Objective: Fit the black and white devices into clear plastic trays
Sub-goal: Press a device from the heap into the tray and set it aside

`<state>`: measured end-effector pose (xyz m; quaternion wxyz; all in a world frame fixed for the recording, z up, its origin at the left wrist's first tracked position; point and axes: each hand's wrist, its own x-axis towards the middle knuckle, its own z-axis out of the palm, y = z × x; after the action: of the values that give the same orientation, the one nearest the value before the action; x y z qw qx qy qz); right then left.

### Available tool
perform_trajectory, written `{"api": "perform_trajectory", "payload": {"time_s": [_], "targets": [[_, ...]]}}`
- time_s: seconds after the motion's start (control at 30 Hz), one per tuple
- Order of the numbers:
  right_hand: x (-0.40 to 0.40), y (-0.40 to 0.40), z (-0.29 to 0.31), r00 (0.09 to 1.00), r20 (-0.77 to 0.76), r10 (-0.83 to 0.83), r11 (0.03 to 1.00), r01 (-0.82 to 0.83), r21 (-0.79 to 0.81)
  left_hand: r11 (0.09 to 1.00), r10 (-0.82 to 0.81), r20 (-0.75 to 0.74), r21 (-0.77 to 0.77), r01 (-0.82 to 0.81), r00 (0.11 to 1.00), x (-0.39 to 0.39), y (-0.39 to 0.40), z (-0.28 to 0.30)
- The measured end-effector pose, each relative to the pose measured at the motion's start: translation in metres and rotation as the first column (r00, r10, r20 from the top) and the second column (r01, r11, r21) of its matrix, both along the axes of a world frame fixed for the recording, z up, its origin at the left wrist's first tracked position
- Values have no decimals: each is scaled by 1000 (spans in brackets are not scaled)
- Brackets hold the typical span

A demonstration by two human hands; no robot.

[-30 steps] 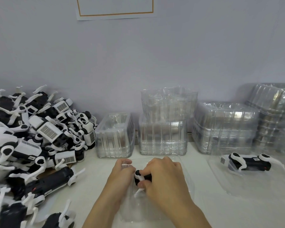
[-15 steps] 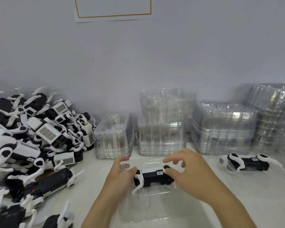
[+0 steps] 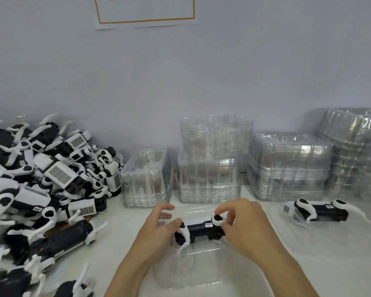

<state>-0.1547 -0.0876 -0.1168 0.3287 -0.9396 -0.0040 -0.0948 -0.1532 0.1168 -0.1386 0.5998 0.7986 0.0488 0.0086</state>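
Seating of one black and white device (image 3: 199, 229) is under way at the near centre of the table (image 3: 120, 243). It lies lengthwise across a clear plastic tray (image 3: 193, 271) directly in front of the person. Whether it has dropped fully into the moulded recess cannot be determined; the plastic is transparent and glare hides the recess edges.

The left hand (image 3: 159, 230) steadies the left end, thumb against the device and fingers loosely curled over the tray's far rim. The right hand (image 3: 242, 226) works the right end, fingertips pinching the white joint with the black cap. Both hands are in contact with the device.

Work completed, as far as visible: one device (image 3: 318, 210) sits in a second tray (image 3: 351, 239) to the right, apparently fitted. Further packed units may stand at the far right edge, but they are too cropped to confirm.

Work outstanding: a large heap of loose devices (image 3: 47, 185) covers the left side of the table, tangled and unsorted. Stacks of empty trays (image 3: 208, 179) line the wall behind the work area, with more stacks (image 3: 287, 168) to the right.

Judgement: the task is at an early stage. One unit appears done, one is in hand, and the heap suggests many remain. Tray supply looks ample for the backlog.
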Motion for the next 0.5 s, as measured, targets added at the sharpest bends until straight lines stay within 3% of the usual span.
{"api": "perform_trajectory", "payload": {"time_s": [0.2,0.5], "targets": [[5,1,-6,994,86,-61,997,58,43,998,51,12,-22,-51,999,0,-6,0],[8,-3,-4,997,44,-66,997,67,-26,988,136,42,-74,-133,990,2,-11,-2]]}}
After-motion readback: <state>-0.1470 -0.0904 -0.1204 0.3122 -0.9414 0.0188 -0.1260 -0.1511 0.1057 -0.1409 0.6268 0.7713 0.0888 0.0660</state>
